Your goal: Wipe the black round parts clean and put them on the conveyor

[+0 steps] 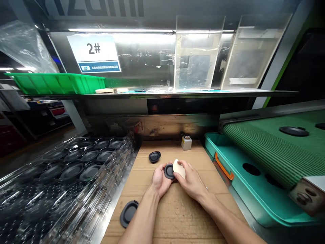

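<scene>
My left hand [160,180] is closed around a small round black plastic part [169,171], held up above a sheet of cardboard [175,206]. My right hand [191,179] grips a cream-white pad or cloth [178,167] and presses it against the right side of that part. Another black part [154,156] lies on the cardboard just beyond my hands. A third, larger-looking black part [128,213] rests at the cardboard's left edge, beside my left forearm.
Clear plastic trays [76,169] filled with several black parts are stacked on the left. A small white bottle [186,141] stands at the back. A teal bin [243,176] sits under a green conveyor belt [274,145] carrying black parts. A green tray [56,83] sits on the shelf.
</scene>
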### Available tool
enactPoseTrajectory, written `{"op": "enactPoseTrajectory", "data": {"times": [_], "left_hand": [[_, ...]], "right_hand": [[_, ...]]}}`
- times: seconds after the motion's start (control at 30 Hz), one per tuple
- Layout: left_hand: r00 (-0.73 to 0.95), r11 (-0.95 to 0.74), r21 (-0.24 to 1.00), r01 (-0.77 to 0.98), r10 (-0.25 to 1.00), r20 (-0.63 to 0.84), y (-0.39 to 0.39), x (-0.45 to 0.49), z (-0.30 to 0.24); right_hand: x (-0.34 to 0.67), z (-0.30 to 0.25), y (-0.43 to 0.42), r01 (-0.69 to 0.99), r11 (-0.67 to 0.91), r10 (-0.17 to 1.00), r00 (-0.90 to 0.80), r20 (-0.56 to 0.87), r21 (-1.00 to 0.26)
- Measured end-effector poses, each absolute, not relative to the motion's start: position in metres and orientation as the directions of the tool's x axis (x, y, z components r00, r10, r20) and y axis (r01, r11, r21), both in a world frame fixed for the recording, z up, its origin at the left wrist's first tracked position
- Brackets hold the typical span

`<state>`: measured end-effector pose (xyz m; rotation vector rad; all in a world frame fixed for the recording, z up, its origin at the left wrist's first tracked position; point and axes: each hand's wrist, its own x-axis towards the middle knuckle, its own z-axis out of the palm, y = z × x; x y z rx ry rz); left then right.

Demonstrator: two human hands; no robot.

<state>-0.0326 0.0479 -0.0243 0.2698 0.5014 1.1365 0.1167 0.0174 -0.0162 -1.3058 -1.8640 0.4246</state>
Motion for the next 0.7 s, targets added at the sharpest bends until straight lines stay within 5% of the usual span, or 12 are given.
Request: {"op": "enactPoseTrajectory", "data": {"times": [0.27, 0.4, 0.7], "left_hand": [[0.362, 0.425, 0.459, -0.78, 0.905, -0.223, 0.048, -0.036, -0.022], [0.254, 0.341, 0.463, -0.818, 0.937, -0.24, 0.053, -0.038, -0.026], [0.21, 0.307, 0.514, -0.801, 0.948, -0.238, 0.052, -0.035, -0.025]], "right_hand": [[0.115, -0.008, 0.015, 0.456, 0.353, 0.935, -0.179, 0.305, -0.817], [0.125, -0.009, 0.023, 0.519, 0.301, 0.949, -0.083, 0.304, -0.8], [0.179, 0.007, 0.028, 0.943, -0.053, 0.978, 0.115, 0.174, -0.328]]}}
